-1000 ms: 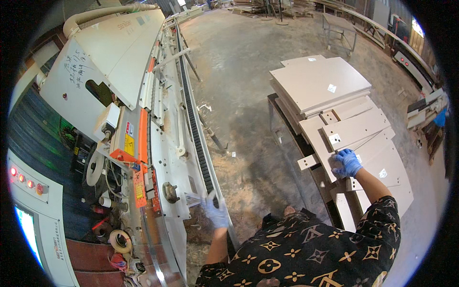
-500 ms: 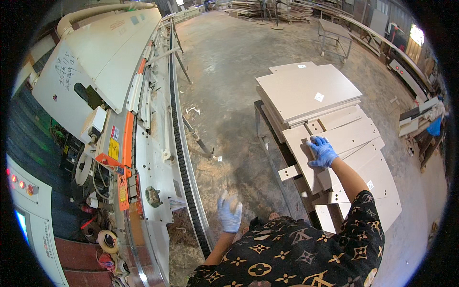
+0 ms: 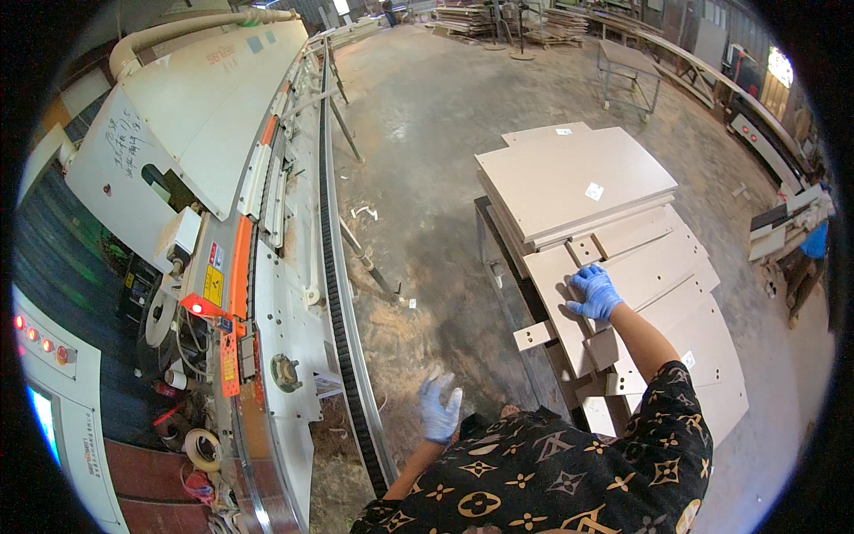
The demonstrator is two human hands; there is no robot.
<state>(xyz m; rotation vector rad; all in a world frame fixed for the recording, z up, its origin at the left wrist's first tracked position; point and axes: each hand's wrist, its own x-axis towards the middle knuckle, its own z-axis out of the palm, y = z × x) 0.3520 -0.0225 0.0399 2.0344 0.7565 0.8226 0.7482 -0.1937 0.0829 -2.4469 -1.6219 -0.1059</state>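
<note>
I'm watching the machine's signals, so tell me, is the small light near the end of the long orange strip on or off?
On. The light glows bright red beside the orange strip.

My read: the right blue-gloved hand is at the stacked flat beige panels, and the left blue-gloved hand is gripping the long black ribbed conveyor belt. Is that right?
Not quite: the left blue-gloved hand isn't gripping the belt. The head view shows it apart from it, fingers open. The right blue-gloved hand is indeed at the panels.
</note>
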